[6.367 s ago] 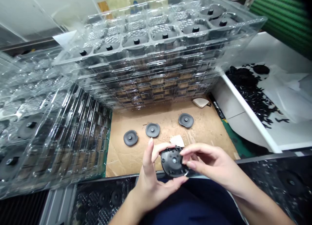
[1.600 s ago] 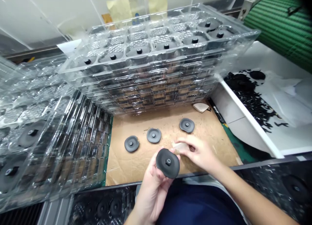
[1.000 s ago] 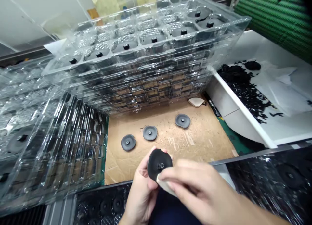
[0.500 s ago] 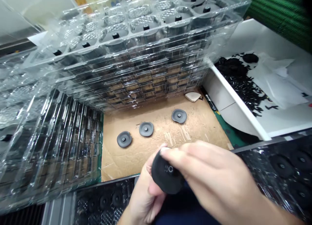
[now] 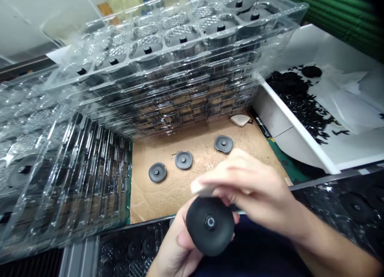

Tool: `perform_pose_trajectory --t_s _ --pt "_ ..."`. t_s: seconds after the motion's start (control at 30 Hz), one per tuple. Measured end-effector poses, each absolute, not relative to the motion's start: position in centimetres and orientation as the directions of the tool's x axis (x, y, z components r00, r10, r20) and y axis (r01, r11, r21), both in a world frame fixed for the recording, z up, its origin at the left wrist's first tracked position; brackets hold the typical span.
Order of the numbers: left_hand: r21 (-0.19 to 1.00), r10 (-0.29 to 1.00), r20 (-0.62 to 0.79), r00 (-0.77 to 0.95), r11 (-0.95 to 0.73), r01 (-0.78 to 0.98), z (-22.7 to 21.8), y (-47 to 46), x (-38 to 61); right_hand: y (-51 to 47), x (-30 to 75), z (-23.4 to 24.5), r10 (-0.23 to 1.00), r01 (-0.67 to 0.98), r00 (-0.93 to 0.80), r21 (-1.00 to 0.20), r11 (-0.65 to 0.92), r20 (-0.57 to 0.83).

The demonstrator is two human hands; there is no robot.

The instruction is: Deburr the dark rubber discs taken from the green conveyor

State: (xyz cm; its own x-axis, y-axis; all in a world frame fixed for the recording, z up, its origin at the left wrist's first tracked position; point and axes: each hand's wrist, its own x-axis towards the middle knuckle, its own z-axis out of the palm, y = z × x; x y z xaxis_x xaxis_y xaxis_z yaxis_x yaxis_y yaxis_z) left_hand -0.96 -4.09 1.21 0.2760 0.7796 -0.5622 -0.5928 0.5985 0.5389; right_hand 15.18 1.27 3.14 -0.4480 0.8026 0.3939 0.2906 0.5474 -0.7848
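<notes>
My left hand point(image 5: 177, 249) holds a round black rubber disc point(image 5: 210, 225) with a small metal hub in its middle, face toward me, low in the view. My right hand point(image 5: 249, 189) is just above and behind the disc, blurred by motion, its fingers pinched on a small pale pad point(image 5: 199, 186) at the disc's top edge. Three more dark discs point(image 5: 183, 160) lie on the brown cardboard sheet point(image 5: 168, 193) beyond my hands.
A tall stack of clear plastic trays point(image 5: 180, 69) with discs in the top pockets stands behind the cardboard; another clear stack point(image 5: 60, 157) leans at the left. A white bin point(image 5: 300, 121) with black scraps is at the right. Dark trays point(image 5: 354, 205) run along the near edge.
My right hand took the pale pad off the cardboard and brought it to the disc, rubbing across it. My left hand brought the disc lower and nearer to me.
</notes>
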Motion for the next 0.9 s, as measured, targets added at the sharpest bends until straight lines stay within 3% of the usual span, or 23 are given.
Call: perform_pose_trajectory --t_s 0.1,0.2,0.43,0.67,0.9 --pt "0.348 0.729 -0.534 0.428 0.651 -0.675 1.6 -3.6 -1.3 2.0 16.6 -0.2 0.963 0.393 -0.243 -0.896 0.207 0.116" --pt "0.306 0.734 -0.493 0.467 0.649 -0.697 1.1 -3.4 -1.8 1.5 16.8 -4.9 0.970 0.457 -0.239 -0.886 0.076 -0.040" --pt "0.326 0.760 -0.459 0.460 0.626 -0.708 -0.3 -3.6 -2.3 -2.3 15.2 -11.8 0.990 0.601 -0.134 -0.792 0.111 0.038" --pt "0.319 0.773 -0.461 0.435 0.602 -0.732 -0.8 -3.7 -1.8 -1.4 15.3 -12.5 0.990 0.661 -0.103 -0.737 0.142 0.099" --pt "0.351 0.824 -0.449 0.346 0.519 -0.780 -0.8 -3.7 -1.6 -0.7 15.1 -11.0 0.982 0.577 -0.143 -0.795 0.184 0.124"
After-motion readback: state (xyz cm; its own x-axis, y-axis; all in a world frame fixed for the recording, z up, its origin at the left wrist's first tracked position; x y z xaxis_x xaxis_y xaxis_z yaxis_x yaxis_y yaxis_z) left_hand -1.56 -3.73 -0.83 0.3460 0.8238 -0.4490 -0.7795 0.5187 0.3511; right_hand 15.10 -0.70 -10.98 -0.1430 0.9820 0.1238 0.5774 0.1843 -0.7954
